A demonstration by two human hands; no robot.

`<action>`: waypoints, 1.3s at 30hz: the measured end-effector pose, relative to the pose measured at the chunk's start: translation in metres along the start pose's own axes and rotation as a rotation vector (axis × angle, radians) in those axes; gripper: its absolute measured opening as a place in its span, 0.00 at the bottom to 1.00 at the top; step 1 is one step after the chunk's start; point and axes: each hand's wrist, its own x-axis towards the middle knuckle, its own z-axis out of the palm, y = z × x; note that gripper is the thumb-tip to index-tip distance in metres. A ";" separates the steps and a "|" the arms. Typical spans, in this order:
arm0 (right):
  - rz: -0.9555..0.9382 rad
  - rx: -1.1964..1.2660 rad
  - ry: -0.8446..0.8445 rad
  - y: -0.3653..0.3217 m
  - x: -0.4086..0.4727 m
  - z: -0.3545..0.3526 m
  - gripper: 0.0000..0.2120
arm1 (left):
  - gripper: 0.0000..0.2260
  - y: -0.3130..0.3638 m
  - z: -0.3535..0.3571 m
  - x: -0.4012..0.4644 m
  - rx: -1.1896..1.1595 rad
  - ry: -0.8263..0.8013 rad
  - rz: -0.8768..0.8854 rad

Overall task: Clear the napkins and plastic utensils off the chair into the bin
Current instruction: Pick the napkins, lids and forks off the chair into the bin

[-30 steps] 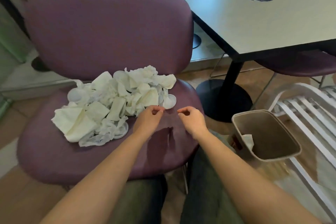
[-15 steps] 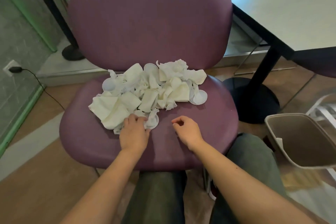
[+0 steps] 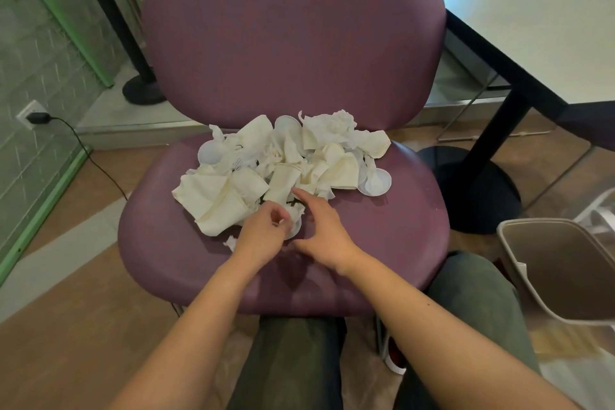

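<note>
Left hand point(image 3: 266, 233) pinches a napkin scrap at the pile point(image 3: 283, 170) edge on the chair point(image 3: 382, 243), right hand point(image 3: 324, 230) spread loose, bin point(image 3: 519, 263) nearby.

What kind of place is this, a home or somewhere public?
Probably a cafe or canteen seating area, not a home. A padded purple chair bears a heap of used napkins and disposable plastic, a pedestal table stands beside it, and a bin waits on the floor.
</note>
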 end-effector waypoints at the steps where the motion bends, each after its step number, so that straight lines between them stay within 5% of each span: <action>1: -0.011 0.032 -0.020 -0.003 0.001 0.002 0.42 | 0.05 0.010 -0.001 0.000 -0.084 -0.009 -0.002; 8: 0.111 0.310 0.108 -0.014 0.002 -0.004 0.06 | 0.10 0.040 -0.015 0.001 -0.633 0.003 -0.084; 13: 0.157 0.364 0.206 -0.008 0.007 -0.014 0.11 | 0.13 0.025 -0.020 0.003 -0.558 0.013 -0.073; 17: 0.220 0.616 0.277 -0.013 0.009 -0.024 0.08 | 0.12 0.015 -0.011 -0.001 -0.451 -0.051 -0.113; 23: 0.293 1.058 0.226 -0.022 0.010 -0.022 0.06 | 0.10 0.023 0.009 -0.020 -0.589 -0.201 -0.069; 30: 0.203 0.612 0.344 -0.018 0.007 -0.029 0.07 | 0.11 0.010 0.015 -0.010 -0.636 -0.109 -0.141; 39: 0.133 0.445 0.184 -0.014 -0.005 0.012 0.07 | 0.16 0.008 0.011 0.003 -1.081 -0.197 -0.322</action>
